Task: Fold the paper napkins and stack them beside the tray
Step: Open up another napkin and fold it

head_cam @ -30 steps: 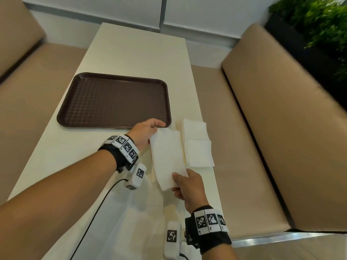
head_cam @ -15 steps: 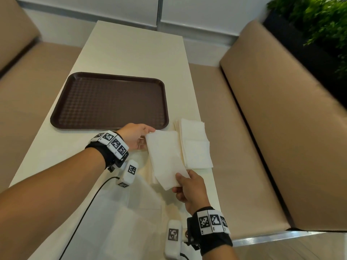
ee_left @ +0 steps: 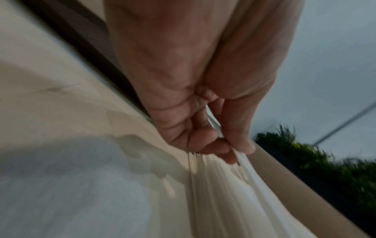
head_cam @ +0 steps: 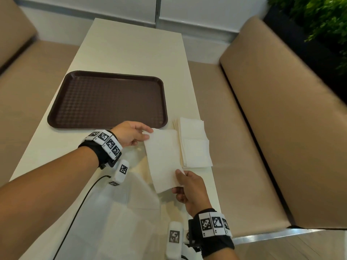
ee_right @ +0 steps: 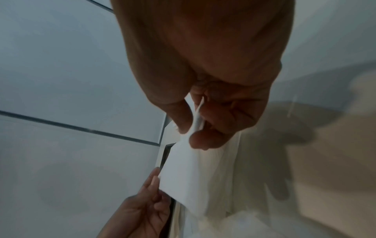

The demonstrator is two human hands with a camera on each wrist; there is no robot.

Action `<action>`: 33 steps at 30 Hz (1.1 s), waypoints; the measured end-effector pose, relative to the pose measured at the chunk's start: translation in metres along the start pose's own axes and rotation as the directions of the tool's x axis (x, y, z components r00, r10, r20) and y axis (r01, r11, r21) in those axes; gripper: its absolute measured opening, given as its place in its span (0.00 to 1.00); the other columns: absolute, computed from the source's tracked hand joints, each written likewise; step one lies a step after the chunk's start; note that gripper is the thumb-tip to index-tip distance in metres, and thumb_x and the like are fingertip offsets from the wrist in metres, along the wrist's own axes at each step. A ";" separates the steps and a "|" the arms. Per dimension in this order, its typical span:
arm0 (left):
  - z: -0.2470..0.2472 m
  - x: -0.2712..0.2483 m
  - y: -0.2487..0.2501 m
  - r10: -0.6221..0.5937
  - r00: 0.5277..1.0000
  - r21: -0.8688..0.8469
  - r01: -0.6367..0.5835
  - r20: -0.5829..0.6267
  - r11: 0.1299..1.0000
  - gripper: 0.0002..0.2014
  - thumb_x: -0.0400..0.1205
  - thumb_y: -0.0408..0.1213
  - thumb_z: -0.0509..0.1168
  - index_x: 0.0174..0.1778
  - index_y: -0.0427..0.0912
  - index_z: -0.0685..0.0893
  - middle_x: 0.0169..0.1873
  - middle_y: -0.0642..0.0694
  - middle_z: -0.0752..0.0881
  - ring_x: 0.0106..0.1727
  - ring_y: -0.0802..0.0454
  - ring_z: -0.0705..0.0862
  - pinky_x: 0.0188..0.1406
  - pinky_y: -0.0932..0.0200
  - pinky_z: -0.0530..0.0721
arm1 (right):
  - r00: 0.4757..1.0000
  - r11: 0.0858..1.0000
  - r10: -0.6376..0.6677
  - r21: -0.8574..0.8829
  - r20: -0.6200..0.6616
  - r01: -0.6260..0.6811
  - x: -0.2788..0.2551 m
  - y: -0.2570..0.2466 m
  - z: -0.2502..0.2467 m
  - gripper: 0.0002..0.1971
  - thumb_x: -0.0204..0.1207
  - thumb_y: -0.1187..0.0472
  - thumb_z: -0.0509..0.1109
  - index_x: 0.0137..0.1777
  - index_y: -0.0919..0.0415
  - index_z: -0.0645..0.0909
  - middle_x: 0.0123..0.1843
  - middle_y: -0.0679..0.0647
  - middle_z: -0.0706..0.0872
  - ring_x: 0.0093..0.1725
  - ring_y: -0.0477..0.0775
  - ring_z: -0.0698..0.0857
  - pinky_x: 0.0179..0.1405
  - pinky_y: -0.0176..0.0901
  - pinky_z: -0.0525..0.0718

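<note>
A white paper napkin point(head_cam: 163, 156), folded into a long strip, hangs just above the cream table between both hands. My left hand point(head_cam: 131, 135) pinches its far corner near the tray; the left wrist view shows thumb and fingers closed on the napkin edge point(ee_left: 240, 159). My right hand point(head_cam: 189, 186) pinches the near corner, and the napkin point(ee_right: 183, 177) shows in the right wrist view too. A stack of folded napkins point(head_cam: 194, 145) lies on the table right of the brown tray point(head_cam: 107, 100), beside the held napkin.
The table's right edge point(head_cam: 210, 151) runs just past the stack. Tan bench seats point(head_cam: 272, 128) flank the table on both sides. A green plant point(head_cam: 323, 21) stands at the far right. A black cable point(head_cam: 78, 207) trails from my left wrist.
Both hands keep their pinch on the napkin. My left hand has shifted slightly nearer and left of where it was, and the napkin has turned a little with it.
</note>
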State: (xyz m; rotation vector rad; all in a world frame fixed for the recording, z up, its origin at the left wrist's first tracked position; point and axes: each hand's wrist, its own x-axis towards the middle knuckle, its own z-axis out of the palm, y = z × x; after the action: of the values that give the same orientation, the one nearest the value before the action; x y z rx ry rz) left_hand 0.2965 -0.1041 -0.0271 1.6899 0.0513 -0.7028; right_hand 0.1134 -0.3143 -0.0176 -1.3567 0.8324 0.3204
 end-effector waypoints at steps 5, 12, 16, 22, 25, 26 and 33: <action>0.008 0.004 0.016 0.170 0.983 0.156 -0.158 -0.063 0.975 0.10 0.76 0.28 0.77 0.41 0.50 0.95 0.40 0.46 0.88 0.37 0.57 0.79 0.36 0.63 0.77 | 0.996 0.996 -0.081 -0.034 -0.035 0.080 -0.002 0.002 0.003 0.06 0.84 0.65 0.70 0.48 0.68 0.84 0.36 0.58 0.86 0.26 0.53 0.83 0.20 0.39 0.74; 0.029 0.016 0.029 0.315 0.949 0.659 -0.221 -0.025 0.719 0.10 0.79 0.35 0.76 0.52 0.54 0.92 0.43 0.58 0.83 0.43 0.62 0.81 0.50 0.63 0.76 | 0.989 0.987 -0.088 -0.147 -0.117 0.071 0.005 0.002 0.012 0.13 0.82 0.59 0.72 0.39 0.67 0.82 0.31 0.60 0.88 0.21 0.54 0.82 0.20 0.39 0.74; 0.036 0.022 0.024 0.327 0.945 0.772 -0.229 0.029 0.593 0.13 0.78 0.38 0.76 0.59 0.50 0.90 0.42 0.61 0.77 0.45 0.56 0.80 0.51 0.62 0.75 | 0.988 0.988 -0.064 -0.148 -0.142 0.043 0.009 0.003 0.010 0.14 0.81 0.58 0.73 0.38 0.67 0.81 0.29 0.59 0.87 0.21 0.55 0.82 0.19 0.39 0.73; 0.041 0.022 0.008 0.350 0.937 0.815 -0.209 0.008 0.541 0.15 0.78 0.45 0.75 0.60 0.52 0.87 0.60 0.57 0.73 0.58 0.51 0.79 0.53 0.57 0.77 | 0.926 0.934 -0.243 -0.327 -0.289 0.143 0.002 0.009 0.002 0.14 0.78 0.52 0.76 0.47 0.59 0.76 0.37 0.52 0.82 0.31 0.48 0.80 0.31 0.37 0.76; 0.042 0.016 0.007 0.319 0.948 0.859 -0.170 0.008 0.483 0.15 0.81 0.52 0.69 0.64 0.55 0.85 0.61 0.53 0.67 0.62 0.50 0.72 0.55 0.53 0.78 | 0.863 0.836 -0.453 -0.443 -0.224 0.324 -0.011 0.015 0.004 0.06 0.80 0.55 0.74 0.48 0.50 0.78 0.35 0.49 0.79 0.34 0.46 0.77 0.36 0.34 0.76; 0.041 0.013 0.010 0.299 0.954 0.867 -0.157 0.009 0.474 0.17 0.83 0.53 0.66 0.67 0.55 0.84 0.63 0.52 0.66 0.63 0.49 0.70 0.57 0.51 0.79 | 0.850 0.810 -0.489 -0.462 -0.195 0.360 -0.015 0.018 0.004 0.05 0.80 0.55 0.74 0.47 0.48 0.79 0.36 0.49 0.80 0.35 0.45 0.78 0.37 0.33 0.77; -0.010 -0.078 0.019 0.278 0.956 0.797 -0.097 -0.091 0.596 0.17 0.81 0.55 0.69 0.63 0.54 0.82 0.57 0.53 0.76 0.57 0.53 0.79 0.56 0.56 0.77 | 0.910 0.503 -0.372 -0.785 0.181 0.362 -0.043 0.057 0.016 0.17 0.75 0.39 0.73 0.56 0.47 0.80 0.54 0.41 0.79 0.53 0.42 0.81 0.50 0.37 0.81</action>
State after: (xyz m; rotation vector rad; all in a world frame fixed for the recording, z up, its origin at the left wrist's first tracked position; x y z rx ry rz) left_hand 0.2448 -0.0737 0.0270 2.5829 -0.3469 -0.3806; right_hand 0.0524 -0.2759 -0.0303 -2.3701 0.3456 0.3698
